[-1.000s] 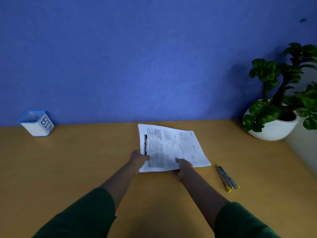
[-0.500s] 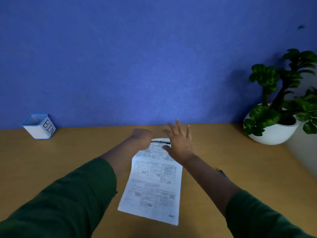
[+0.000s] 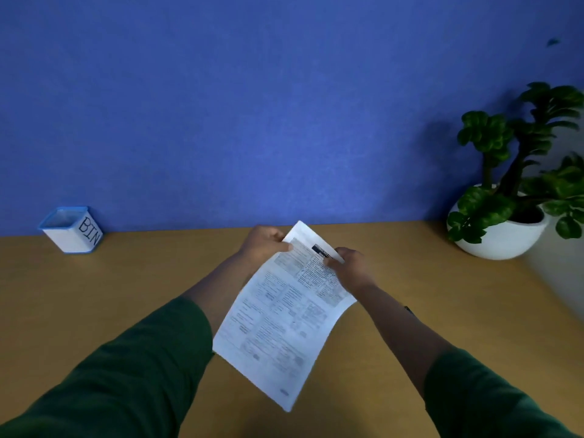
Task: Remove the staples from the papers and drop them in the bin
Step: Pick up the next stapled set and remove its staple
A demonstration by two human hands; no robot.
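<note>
The printed white papers (image 3: 284, 320) are lifted off the wooden desk (image 3: 94, 295) and tilted, their far end up. My left hand (image 3: 264, 245) pinches the top left edge, thumb on the page. At the top right, by the black header bar, my right hand (image 3: 350, 268) pinches the sheet. No staple is visible at this size. The white bin (image 3: 71, 229) with a blue rim and the word BIN stands at the far left against the blue wall. The staple remover is almost wholly hidden behind my right forearm.
A green plant in a white bowl-shaped pot (image 3: 502, 235) stands at the far right of the desk. The blue wall (image 3: 252, 105) closes off the desk's back edge. Bare desk lies between the bin and the papers.
The papers were flat on the desk under my hands; now both hands have taken hold of the far end and raised it, and the sheet has swung slantwise.
</note>
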